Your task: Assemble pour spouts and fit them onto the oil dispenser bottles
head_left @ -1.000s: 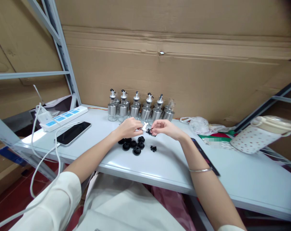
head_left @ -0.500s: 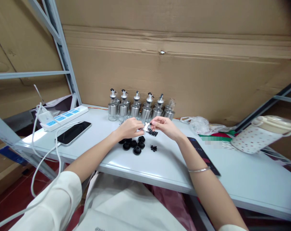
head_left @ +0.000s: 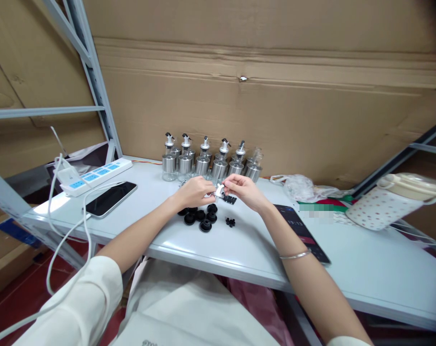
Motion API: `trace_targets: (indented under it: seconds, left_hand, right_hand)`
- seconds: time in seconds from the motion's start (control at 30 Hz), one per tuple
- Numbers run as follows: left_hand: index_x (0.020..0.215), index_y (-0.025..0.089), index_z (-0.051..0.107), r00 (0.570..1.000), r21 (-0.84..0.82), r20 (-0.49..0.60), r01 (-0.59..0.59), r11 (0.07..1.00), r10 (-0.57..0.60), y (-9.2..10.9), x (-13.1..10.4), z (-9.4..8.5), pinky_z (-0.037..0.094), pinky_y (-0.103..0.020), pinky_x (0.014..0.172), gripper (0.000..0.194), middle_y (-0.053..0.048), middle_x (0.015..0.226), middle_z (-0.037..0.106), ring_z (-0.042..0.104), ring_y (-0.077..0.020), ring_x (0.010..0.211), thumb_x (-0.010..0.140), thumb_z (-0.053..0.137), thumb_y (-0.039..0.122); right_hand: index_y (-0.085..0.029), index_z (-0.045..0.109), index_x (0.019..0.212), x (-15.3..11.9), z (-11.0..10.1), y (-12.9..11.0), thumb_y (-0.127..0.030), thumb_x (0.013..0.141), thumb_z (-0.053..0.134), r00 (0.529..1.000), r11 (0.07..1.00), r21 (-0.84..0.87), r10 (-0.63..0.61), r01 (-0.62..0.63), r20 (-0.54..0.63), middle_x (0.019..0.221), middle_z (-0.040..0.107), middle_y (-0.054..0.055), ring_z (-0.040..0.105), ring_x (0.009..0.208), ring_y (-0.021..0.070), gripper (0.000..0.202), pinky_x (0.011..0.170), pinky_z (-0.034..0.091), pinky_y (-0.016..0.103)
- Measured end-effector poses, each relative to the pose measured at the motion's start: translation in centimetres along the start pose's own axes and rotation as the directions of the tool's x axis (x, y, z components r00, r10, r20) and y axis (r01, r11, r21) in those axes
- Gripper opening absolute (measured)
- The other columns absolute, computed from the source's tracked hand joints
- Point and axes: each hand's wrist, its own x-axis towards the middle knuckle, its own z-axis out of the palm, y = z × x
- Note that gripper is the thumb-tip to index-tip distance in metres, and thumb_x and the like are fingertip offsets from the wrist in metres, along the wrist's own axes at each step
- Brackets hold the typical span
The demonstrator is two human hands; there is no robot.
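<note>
My left hand (head_left: 196,192) is closed around a white and silver pourer spout (head_left: 220,191), whose forked upper end sticks out past the fingertips. Against that end, my right hand (head_left: 245,190) is pinched on a small black piece, mostly hidden by the fingers. Several short black parts (head_left: 231,199) lie in a row just under the right fingers. Nearer me are several round black stoppers (head_left: 205,225) and a little cluster of tiny black pieces (head_left: 230,222). Behind my hands stand glass and steel bottles (head_left: 202,166), the front ones mostly topped with pourer spouts.
To the left lie a phone (head_left: 112,199) with a white cable and a power strip (head_left: 97,178). A second phone (head_left: 302,233) is beside my right forearm. Farther right are a plastic bag (head_left: 299,186) and a dotted jug (head_left: 383,206). Cardboard (head_left: 275,105) closes off the back.
My right hand has shifted slightly left, bringing its fingertips onto the spout's end. The black piece that showed there is now mostly covered. My left hand has hardly moved.
</note>
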Motion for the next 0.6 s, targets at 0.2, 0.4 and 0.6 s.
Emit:
trace_targets:
  seconds: [0.2, 0.4, 0.6]
  left_hand:
    - [0.066, 0.017, 0.057, 1.0, 0.014, -0.006, 0.012, 1.0, -0.012, -0.1, 0.0, -0.1, 0.035, -0.026, 0.064, 0.02, 0.0, 0.063, 0.059, 0.052, -0.0114, 0.058, 0.081, 0.044, 0.018]
    - [0.073, 0.016, 0.06, 0.999, 0.029, -0.014, 0.031, 0.999, -0.031, -0.2, 0.0, -0.2, 0.038, -0.026, 0.07, 0.019, -0.001, 0.066, 0.061, 0.054, -0.0117, 0.061, 0.083, 0.043, 0.019]
    - [0.073, 0.016, 0.06, 0.999, 0.044, -0.019, 0.048, 0.998, -0.047, -0.1, 0.1, -0.2, 0.038, -0.026, 0.07, 0.019, 0.0, 0.064, 0.06, 0.054, -0.0117, 0.06, 0.082, 0.044, 0.02]
  right_hand:
    - [-0.016, 0.067, 0.088, -0.3, 0.6, -0.5, -0.042, 0.077, 0.067, 0.993, 0.987, 0.123, 0.099, -0.106, 0.065, 0.065, 0.059, 0.0, 0.054, 0.06, 0.0105, 0.028, 0.064, 0.045, 0.027]
    - [-0.015, 0.066, 0.081, -0.4, 1.2, -0.5, -0.036, 0.08, 0.062, 0.98, 0.961, 0.216, 0.148, -0.175, 0.135, 0.061, 0.048, -0.002, 0.042, 0.054, 0.0098, 0.021, 0.056, 0.041, 0.027]
    - [-0.017, 0.065, 0.079, -0.3, 1.2, -0.3, -0.032, 0.082, 0.058, 0.977, 0.945, 0.271, 0.143, -0.183, 0.161, 0.062, 0.041, -0.003, 0.036, 0.053, 0.0105, 0.017, 0.056, 0.037, 0.027]
